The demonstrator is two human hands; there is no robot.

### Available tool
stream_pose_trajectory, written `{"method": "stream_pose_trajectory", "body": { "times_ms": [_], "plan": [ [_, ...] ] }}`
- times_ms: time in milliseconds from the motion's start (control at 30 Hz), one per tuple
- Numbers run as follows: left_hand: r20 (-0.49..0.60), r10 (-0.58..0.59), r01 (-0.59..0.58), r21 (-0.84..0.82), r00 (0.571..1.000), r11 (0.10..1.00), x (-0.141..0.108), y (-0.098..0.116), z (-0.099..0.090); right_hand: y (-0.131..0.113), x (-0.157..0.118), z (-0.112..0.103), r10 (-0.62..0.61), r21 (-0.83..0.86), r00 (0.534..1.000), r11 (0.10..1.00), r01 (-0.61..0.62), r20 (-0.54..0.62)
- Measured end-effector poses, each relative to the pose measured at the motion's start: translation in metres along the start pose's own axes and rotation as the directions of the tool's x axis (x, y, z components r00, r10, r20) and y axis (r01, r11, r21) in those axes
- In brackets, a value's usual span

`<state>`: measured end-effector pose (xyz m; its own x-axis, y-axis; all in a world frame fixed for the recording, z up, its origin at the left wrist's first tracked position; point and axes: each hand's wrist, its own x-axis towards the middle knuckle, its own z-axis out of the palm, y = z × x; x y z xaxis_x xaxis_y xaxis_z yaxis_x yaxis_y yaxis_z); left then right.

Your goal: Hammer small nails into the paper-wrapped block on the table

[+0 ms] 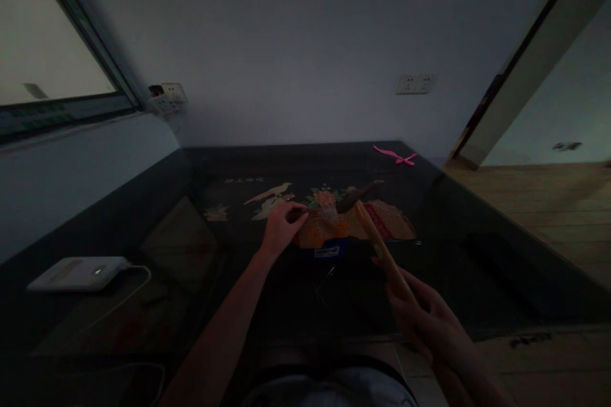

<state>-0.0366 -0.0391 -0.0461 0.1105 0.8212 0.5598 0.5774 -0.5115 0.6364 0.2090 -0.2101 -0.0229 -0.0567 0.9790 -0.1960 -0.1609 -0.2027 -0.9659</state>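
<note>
My right hand is wrapped round the wooden handle of a hammer. The dark hammer head is raised over a flat, patterned piece of cloth, dotted in tan and orange with a red band toward its right end. My left hand has thumb and forefinger closed at the cloth's left edge; dim light hides whether anything small is between them. Beneath the cloth, a blue object with a pale label sticks out in front, mostly covered.
The dark glossy table has printed birds and flowers and stands against the wall. A white power bank with a cable lies at left. A pink ribbon is at the far right corner. Wall sockets are above.
</note>
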Motion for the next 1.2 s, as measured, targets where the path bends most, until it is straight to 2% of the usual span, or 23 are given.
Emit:
{"method": "stream_pose_trajectory", "body": {
  "times_ms": [233, 333, 467, 500, 533, 567, 667, 767, 900, 1000, 1200],
  "plan": [
    [0.062, 0.118, -0.117, -0.021, 0.991, 0.993, 0.009, -0.006, -0.008, 0.003, -0.014, -0.008, -0.034, 0.029, 0.992, 0.999, 0.038, -0.122],
    [0.007, 0.141, -0.141, 0.020, 0.990, 0.990, 0.006, 0.004, -0.022, 0.005, -0.020, -0.011, -0.026, 0.030, 0.990, 0.999, 0.031, -0.135],
    [-0.172, 0.205, -0.185, 0.130, 0.963, 0.974, -0.025, 0.035, -0.044, 0.011, -0.027, -0.015, 0.010, 0.043, 0.976, 0.999, -0.001, -0.220],
    [-0.136, 0.236, -0.217, 0.140, 0.962, 0.966, -0.037, 0.042, -0.047, 0.012, -0.028, -0.016, 0.015, 0.047, 0.971, 0.999, -0.004, -0.237],
    [-0.051, 0.284, -0.275, 0.135, 0.958, 0.952, -0.050, 0.047, -0.048, 0.013, -0.029, -0.016, 0.019, 0.054, 0.970, 0.999, -0.006, -0.241],
    [0.088, 0.342, -0.351, 0.119, 0.935, 0.929, -0.062, 0.049, -0.048, 0.013, -0.029, -0.017, 0.021, 0.061, 0.972, 0.998, -0.007, -0.235],
    [0.442, 0.436, -0.521, 0.084, 0.784, 0.850, -0.088, 0.046, -0.039, 0.013, -0.032, -0.016, 0.021, 0.085, 0.978, 0.996, -0.004, -0.205],
    [0.621, 0.433, -0.605, 0.085, 0.654, 0.792, -0.097, 0.039, -0.026, 0.013, -0.036, -0.015, 0.038, 0.109, 0.969, 0.994, -0.011, -0.244],
    [0.673, 0.506, -0.739, 0.091, 0.539, 0.667, -0.092, 0.036, -0.016, 0.016, -0.040, -0.018, 0.045, 0.094, 0.936, 0.996, -0.013, -0.349],
    [0.684, 0.558, -0.811, 0.084, 0.470, 0.579, -0.086, 0.040, -0.015, 0.018, -0.041, -0.020, 0.043, 0.076, 0.932, 0.997, -0.016, -0.359],
    [0.705, 0.597, -0.878, 0.075, 0.382, 0.473, -0.078, 0.048, -0.012, 0.017, -0.040, -0.021, 0.029, 0.062, 0.936, 0.998, -0.008, -0.350]
  ]
}}
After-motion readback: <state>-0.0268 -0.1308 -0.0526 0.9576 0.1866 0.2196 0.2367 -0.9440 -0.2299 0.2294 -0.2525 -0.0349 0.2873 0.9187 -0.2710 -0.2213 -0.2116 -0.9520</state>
